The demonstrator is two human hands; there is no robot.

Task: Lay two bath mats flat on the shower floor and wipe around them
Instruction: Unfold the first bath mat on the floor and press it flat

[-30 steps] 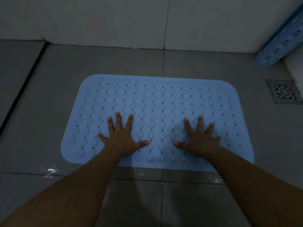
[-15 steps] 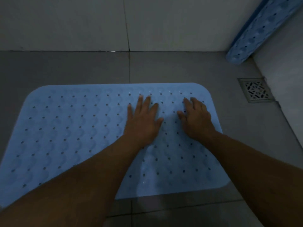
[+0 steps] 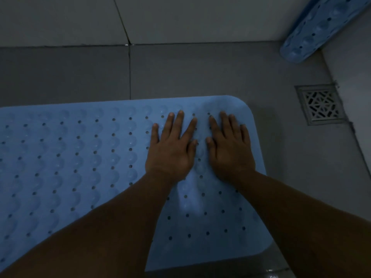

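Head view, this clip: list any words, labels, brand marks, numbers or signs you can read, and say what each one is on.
None: no readable text in this frame.
Blue bath mat under the left hand and right hand: only holes and raised bumps.
Second blue mat leaning in the corner: no print visible.
Floor drain grate: a lattice pattern, no lettering.

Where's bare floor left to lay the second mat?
Bare grey tile floor runs between the flat light-blue perforated rubber mat and the back wall. The right is crowded: square metal drain grate, leaning blue mat. Both hands press the flat mat.
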